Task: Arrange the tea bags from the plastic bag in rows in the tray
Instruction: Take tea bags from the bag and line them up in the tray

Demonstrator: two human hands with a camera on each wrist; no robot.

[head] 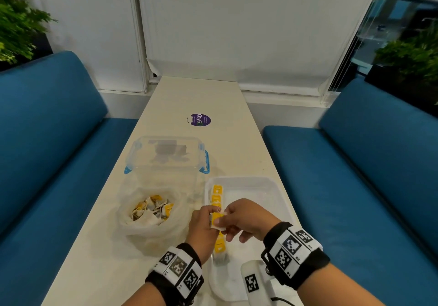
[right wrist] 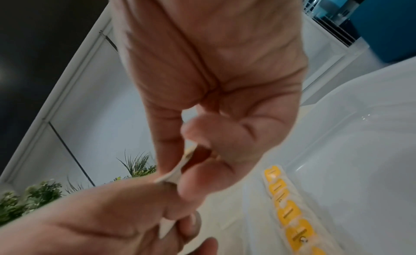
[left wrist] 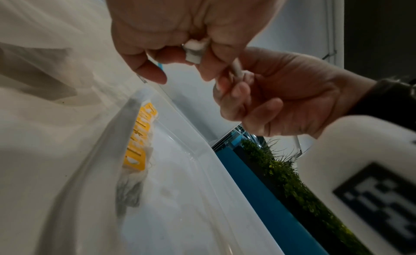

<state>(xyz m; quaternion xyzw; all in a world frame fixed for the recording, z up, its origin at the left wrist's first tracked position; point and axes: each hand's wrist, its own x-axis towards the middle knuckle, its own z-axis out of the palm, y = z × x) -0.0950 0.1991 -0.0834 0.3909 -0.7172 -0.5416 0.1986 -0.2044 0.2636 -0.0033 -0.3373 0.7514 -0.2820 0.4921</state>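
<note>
Hands are met above the near left part of the tray. One small square paper tea bag with a yellow label [head: 217,220] is pinched between them: the left hand [head: 203,226] grips its left edge with thumb and curled fingers, the right hand [head: 246,219] pinches its right edge, thumb laid on the yellow face. From the wrist views the bag is seen edge-on as a thin pale strip [right wrist: 172,176] held taut between the two pinches.

Below the hands, a shallow white translucent plastic tray [head: 265,187] is set on the long cream table [head: 199,97]. A single row of yellow-labelled tea bags [head: 216,195] is laid along the tray's left wall, labels up, each touching the next; part of the row is hidden by the hands.

Left of the tray, a crumpled clear plastic bag [head: 151,213] lies open, a loose heap of tea bags inside. Behind it stands a clear plastic box with blue clips [head: 166,156].
</note>
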